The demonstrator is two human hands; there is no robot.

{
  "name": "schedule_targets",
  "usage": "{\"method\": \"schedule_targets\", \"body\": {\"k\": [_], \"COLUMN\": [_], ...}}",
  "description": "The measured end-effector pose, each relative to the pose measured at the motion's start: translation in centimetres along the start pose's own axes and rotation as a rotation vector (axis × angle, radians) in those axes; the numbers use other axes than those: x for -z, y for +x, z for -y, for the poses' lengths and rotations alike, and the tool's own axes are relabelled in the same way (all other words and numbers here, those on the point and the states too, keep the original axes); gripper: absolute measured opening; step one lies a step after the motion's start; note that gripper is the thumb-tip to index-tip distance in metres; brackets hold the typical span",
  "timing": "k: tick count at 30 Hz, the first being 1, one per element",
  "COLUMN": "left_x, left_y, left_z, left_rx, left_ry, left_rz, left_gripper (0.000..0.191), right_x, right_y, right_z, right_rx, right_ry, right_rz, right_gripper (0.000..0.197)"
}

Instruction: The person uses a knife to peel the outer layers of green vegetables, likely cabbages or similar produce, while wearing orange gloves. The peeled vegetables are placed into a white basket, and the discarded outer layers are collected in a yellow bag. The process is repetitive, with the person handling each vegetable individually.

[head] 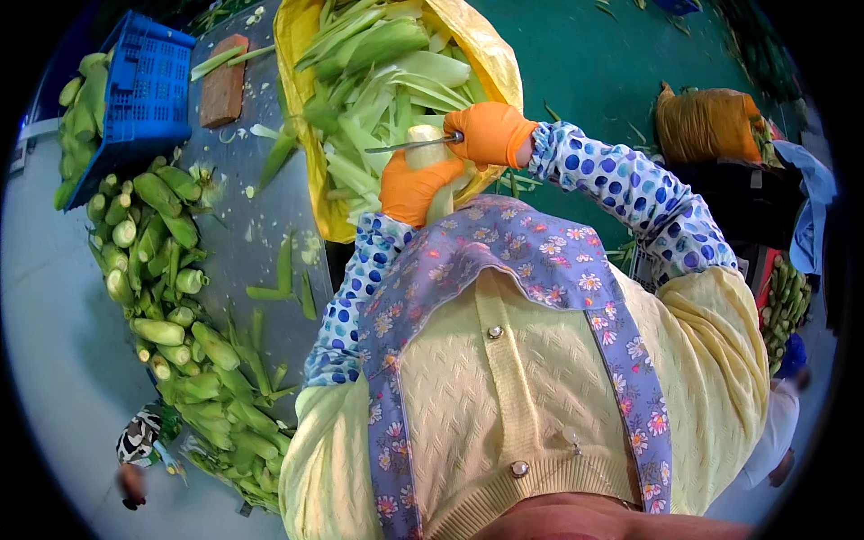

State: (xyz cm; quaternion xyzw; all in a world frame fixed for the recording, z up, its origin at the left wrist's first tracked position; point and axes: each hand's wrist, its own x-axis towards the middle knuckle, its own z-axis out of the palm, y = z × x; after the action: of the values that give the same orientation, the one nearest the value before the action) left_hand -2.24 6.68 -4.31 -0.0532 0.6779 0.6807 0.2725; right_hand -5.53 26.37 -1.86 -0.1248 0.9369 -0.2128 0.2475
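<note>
My left hand (413, 190), in an orange glove, grips a pale, mostly husked ear of corn (424, 152) that points away from me. In my right hand (487, 135), also gloved in orange, is the handle of a thin-bladed knife (413, 144); its blade lies across the upper part of the ear. Beneath and beyond both hands, a yellow woven sack (503, 64) gapes wide, filled with green corn husks (378, 50). The lower end of the ear is partly hidden by my left hand.
Unhusked corn ears (158, 331) are heaped along the left edge of a grey metal table (236, 202). A blue plastic crate (152, 74) and a reddish-brown block (223, 84) stand at the upper left. A filled orange sack (705, 126) lies at the right. Other people are at the lower left and lower right.
</note>
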Motion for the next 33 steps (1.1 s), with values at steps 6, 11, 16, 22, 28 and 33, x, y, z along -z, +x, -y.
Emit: {"method": "schedule_targets", "body": {"k": [6, 11, 16, 22, 28, 33], "left_x": [0.6, 1.6, 2.0, 3.8, 3.8, 3.7], "left_y": [-0.7, 0.2, -0.6, -1.4, -1.7, -2.5], "left_z": [0.4, 3.0, 0.8, -1.6, -2.6, -3.2], "left_rx": [-0.064, -0.203, -0.031, -0.074, -0.007, 0.149], "left_ry": [0.006, -0.045, -0.250, -0.407, -0.272, -0.315], "left_rz": [-0.046, -0.105, 0.021, 0.205, 0.202, 0.236], "left_gripper": [0.053, 0.051, 0.060, 0.095, 0.079, 0.054], "right_x": [-1.0, 3.4, 3.3, 4.0, 4.2, 2.1], "right_y": [0.1, -3.7, -2.5, -3.9, -4.3, -3.5], "right_z": [-5.1, -6.9, -5.6, -5.1, -1.9, 1.3], "right_rx": [-0.186, -0.443, -0.138, 0.198, 0.367, 0.404], "right_ry": [-0.089, 0.240, 0.033, 0.157, 0.045, 0.042], "right_rz": [0.042, 0.097, -0.036, -0.200, -0.267, -0.275], "right_gripper": [0.033, 0.044, 0.038, 0.039, 0.039, 0.038]}}
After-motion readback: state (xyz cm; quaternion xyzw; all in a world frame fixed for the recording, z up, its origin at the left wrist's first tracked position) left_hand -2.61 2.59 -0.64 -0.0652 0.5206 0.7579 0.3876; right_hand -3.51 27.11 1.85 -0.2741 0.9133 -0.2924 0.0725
